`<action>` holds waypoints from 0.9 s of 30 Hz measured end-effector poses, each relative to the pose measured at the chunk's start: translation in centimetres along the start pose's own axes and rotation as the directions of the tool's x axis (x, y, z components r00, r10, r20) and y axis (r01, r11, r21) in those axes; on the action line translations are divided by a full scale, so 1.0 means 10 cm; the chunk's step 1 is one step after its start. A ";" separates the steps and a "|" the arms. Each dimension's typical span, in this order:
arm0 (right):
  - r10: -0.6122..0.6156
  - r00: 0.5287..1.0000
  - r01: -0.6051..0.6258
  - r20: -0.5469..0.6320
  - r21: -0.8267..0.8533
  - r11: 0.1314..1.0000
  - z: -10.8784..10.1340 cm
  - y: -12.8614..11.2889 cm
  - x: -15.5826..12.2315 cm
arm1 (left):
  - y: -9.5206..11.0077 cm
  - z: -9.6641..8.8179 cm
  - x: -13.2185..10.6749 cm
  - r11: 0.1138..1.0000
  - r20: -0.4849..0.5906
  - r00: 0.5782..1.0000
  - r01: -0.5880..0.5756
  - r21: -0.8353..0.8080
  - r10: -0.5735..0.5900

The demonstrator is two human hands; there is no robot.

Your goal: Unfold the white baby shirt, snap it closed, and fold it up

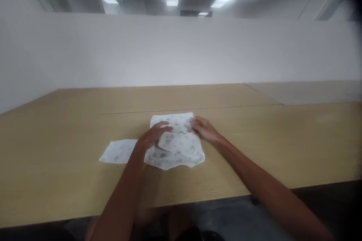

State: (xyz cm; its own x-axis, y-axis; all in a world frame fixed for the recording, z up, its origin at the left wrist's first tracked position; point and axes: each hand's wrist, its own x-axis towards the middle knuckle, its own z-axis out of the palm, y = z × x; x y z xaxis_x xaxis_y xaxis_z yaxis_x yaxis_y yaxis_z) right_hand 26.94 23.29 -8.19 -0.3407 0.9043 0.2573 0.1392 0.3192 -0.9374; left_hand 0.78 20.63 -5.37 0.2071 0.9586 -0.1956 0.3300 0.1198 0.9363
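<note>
A white cloth with small printed figures (181,147) lies partly folded in the middle of a wooden table (56,147). My left hand (154,134) rests on the cloth's left side, its fingers curled over a folded flap. My right hand (204,128) is at the cloth's right edge, fingers pinched on the fabric. A flat part of the same printed fabric (118,151) sticks out to the left of my left wrist; whether it is a separate piece I cannot tell.
A white partition wall (181,51) runs along the table's far edge. A seam crosses the tabletop just behind the cloth. The table's near edge runs across the bottom, with dark floor and my knees below it.
</note>
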 end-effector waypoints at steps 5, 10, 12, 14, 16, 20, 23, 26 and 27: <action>-0.209 0.934 0.320 0.290 -0.423 0.848 -0.16 -0.09 -0.29 | -0.09 -0.19 0.02 0.941 0.066 0.997 0.002 0.337 -0.026; -0.224 0.896 0.417 0.383 -0.554 0.721 -0.13 -0.20 -0.59 | -0.08 -0.21 -0.03 0.973 0.140 0.986 0.053 0.226 -0.086; -0.222 0.897 0.421 0.383 -0.581 0.696 -0.10 -0.20 -0.69 | -0.06 -0.20 -0.05 0.974 0.150 0.985 0.045 0.222 -0.080; -0.249 0.894 0.433 0.371 -0.578 0.692 -0.09 -0.18 -0.76 | -0.03 -0.19 -0.08 0.972 0.170 0.984 0.012 0.234 -0.053; -0.287 0.894 0.441 0.345 -0.557 0.704 -0.10 -0.14 -0.81 | 0.00 -0.20 -0.10 0.973 0.202 0.979 -0.024 0.228 -0.023; -0.323 0.897 0.441 0.303 -0.548 0.711 -0.12 -0.06 -0.86 | 0.01 -0.21 -0.14 0.958 0.259 0.965 -0.025 0.287 -0.052; -0.306 0.902 0.430 0.304 -0.575 0.696 -0.12 -0.03 -0.88 | -0.03 -0.23 -0.14 0.907 0.272 0.959 -0.046 0.419 -0.078; -0.286 0.907 0.418 0.309 -0.584 0.695 -0.11 -0.02 -0.90 | -0.06 -0.24 -0.14 0.870 0.267 0.962 -0.093 0.485 -0.046; -0.280 0.909 0.413 0.308 -0.586 0.697 -0.11 -0.01 -0.90 | -0.07 -0.24 -0.14 0.861 0.250 0.967 -0.087 0.502 -0.048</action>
State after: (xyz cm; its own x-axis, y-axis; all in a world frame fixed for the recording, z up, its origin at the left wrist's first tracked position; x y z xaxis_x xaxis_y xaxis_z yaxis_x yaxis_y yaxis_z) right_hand 31.01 15.40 -10.14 -0.6353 0.6453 0.4242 0.5006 0.7624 -0.4100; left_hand -1.94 19.88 -5.02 0.4145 0.8569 -0.3065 0.7280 -0.1101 0.6767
